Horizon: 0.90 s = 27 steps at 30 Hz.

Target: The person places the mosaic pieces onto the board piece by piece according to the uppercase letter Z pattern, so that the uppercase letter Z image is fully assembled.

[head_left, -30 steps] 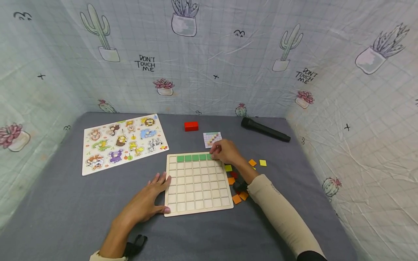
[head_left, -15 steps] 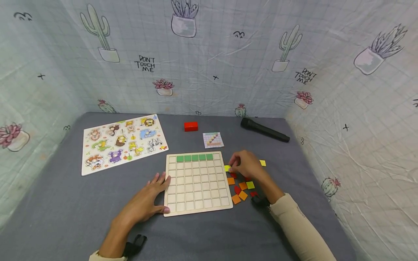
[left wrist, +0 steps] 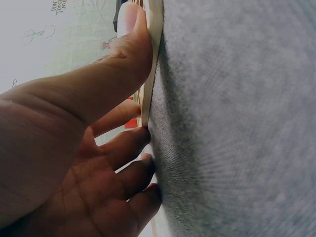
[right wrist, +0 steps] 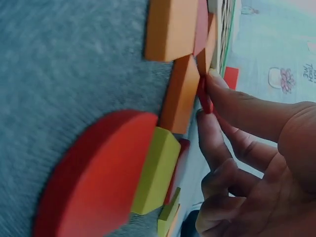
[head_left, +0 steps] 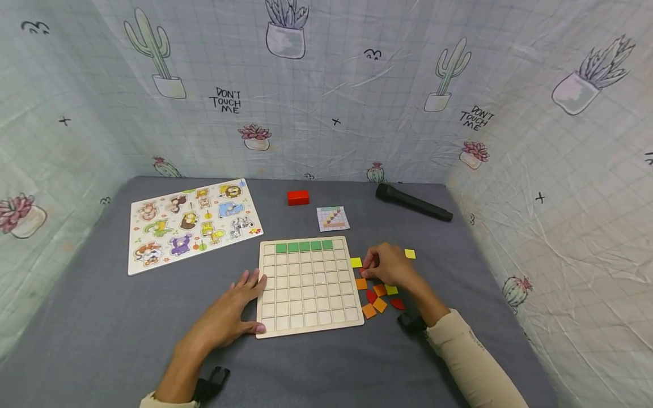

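Note:
A pale wooden grid board (head_left: 306, 287) lies flat in the middle of the table, with several green square tiles (head_left: 304, 246) in its far row. My left hand (head_left: 232, 313) rests at the board's left side, fingers spread along the edge and thumb (left wrist: 131, 29) on the near corner. Right of the board, my right hand (head_left: 390, 266) pinches a small red piece (right wrist: 205, 96) between thumb and fingertips. Around it lie orange tiles (head_left: 361, 284), yellow tiles (head_left: 356, 262) and red curved pieces (head_left: 398, 304). The pinched piece is mostly hidden in the head view.
A printed pattern card (head_left: 333, 219) lies beyond the board, with a red block (head_left: 298, 198) behind it to the left. An animal puzzle board (head_left: 194, 226) lies at the back left. A black microphone (head_left: 414, 202) lies at the back right.
My right hand has moved from the green row at the board's far right corner toward me and rightward, down to the loose pieces, and now pinches a red one. The left hand stays put.

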{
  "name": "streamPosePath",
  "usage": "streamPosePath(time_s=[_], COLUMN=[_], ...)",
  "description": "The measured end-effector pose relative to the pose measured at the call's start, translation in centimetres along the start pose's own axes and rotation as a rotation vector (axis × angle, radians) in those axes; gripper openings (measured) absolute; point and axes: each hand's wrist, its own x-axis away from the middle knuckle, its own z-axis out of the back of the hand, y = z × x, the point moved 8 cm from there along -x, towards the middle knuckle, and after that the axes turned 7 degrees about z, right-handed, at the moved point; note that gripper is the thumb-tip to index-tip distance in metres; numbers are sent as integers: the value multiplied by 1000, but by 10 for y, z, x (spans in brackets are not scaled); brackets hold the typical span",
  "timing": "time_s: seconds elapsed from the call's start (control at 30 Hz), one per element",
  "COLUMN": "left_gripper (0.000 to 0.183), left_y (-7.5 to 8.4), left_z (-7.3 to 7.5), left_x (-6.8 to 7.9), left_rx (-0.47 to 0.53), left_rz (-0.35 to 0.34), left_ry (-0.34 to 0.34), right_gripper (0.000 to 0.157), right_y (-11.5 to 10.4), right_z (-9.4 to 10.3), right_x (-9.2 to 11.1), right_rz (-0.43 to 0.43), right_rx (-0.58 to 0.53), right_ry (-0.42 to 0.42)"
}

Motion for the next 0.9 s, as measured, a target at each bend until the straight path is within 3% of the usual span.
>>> streamPosePath(time_s=[0.23,0.4,0.57,0.9], left_gripper=[106,106,106,105], left_y=[2,2,1,1], left_z=[0,1,0,1], left_x=[0,1,0,0], left_rx=[-6,-11,-12,-3], left_rz=[-2,-6,-4,-12], left_ry=[-6,-2,-3,-2], right_gripper=[6,9,14,14], right_y=[-11,-19,-22,-36], right_z=[4,8,8,2], right_x=[1,-2,-6,-17], right_rz=[107,175,168,142], right_rx=[-53,-92,-105,-111], right_ry=[-19,34,98,137])
